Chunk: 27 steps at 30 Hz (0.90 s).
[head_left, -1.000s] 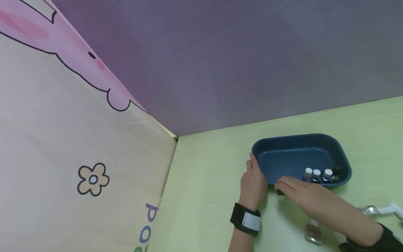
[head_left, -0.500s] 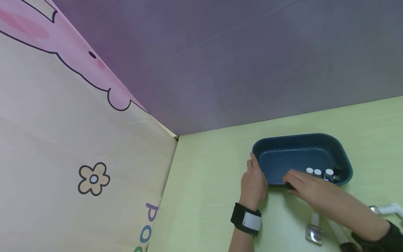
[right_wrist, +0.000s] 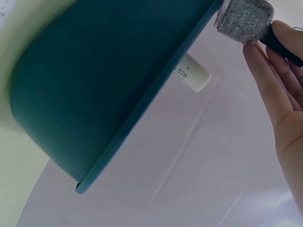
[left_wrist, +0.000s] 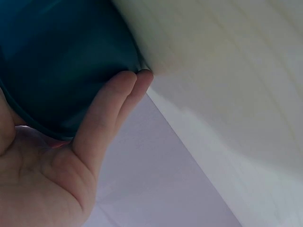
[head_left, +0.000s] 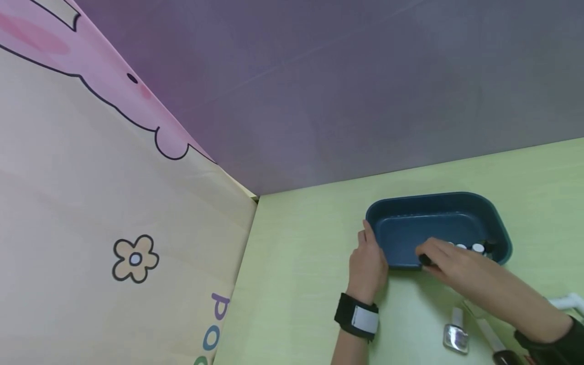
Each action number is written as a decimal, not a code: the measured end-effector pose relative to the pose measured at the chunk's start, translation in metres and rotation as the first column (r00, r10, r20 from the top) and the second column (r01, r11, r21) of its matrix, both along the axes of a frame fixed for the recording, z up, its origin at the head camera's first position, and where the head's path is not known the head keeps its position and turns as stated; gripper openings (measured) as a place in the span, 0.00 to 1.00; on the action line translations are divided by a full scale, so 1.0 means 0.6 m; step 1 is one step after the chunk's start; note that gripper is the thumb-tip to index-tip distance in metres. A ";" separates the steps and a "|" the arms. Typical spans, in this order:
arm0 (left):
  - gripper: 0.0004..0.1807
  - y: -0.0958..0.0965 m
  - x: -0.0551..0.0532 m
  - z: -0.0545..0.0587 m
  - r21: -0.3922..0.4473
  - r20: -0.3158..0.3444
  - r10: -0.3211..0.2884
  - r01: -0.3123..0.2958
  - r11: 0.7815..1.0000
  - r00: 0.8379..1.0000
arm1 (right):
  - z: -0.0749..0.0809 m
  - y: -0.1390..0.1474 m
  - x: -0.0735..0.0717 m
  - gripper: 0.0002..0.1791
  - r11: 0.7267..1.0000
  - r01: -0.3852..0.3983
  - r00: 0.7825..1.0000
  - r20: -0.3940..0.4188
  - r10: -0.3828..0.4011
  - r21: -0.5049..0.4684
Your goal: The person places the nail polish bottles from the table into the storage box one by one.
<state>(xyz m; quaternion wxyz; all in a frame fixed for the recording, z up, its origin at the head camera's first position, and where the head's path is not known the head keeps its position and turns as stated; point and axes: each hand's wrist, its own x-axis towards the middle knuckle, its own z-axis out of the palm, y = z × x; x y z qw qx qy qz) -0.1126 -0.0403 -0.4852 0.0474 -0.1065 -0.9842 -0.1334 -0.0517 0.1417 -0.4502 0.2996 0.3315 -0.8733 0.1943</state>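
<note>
A dark blue-green plastic bin sits on the light green table. My left hand rests at the bin's left end, its fingers straight against the outer wall in the left wrist view. My right hand pinches a nail polish bottle by its black cap, at the bin's near rim. Silver glitter shows through the bottle's glass in the right wrist view. Several nail polish bottles with white caps stand inside the bin's near right corner, partly hidden by my right hand.
A clear nail polish bottle lies in front of the bin. To its right lie a dark bottle with a long white cap and another white cap. A grey wall stands behind, and a printed white panel at left.
My right hand has moved right and slightly up along the near rim with the nail polish bottle, now covering more of the white-capped bottles. My left hand and the bin have stayed put.
</note>
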 end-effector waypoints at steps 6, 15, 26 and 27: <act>0.36 0.001 0.000 0.000 0.000 0.011 0.005 -0.005 1.000 1.000 | -0.003 0.004 -0.005 0.32 0.999 0.006 1.000 -0.021 -0.007 -0.039; 0.36 -0.001 0.003 0.000 -0.018 -0.046 -0.016 0.015 1.000 0.999 | 0.003 0.013 -0.011 0.33 0.999 0.034 0.997 -0.075 -0.037 -0.038; 0.36 -0.001 0.004 0.002 -0.023 -0.045 -0.014 0.013 1.000 0.999 | -0.015 0.018 -0.018 0.34 0.998 0.067 0.996 -0.053 -0.068 -0.020; 0.36 -0.001 0.003 0.002 -0.024 -0.046 -0.015 0.014 1.000 0.999 | -0.017 0.019 -0.020 0.35 0.997 0.074 0.996 -0.054 -0.075 -0.015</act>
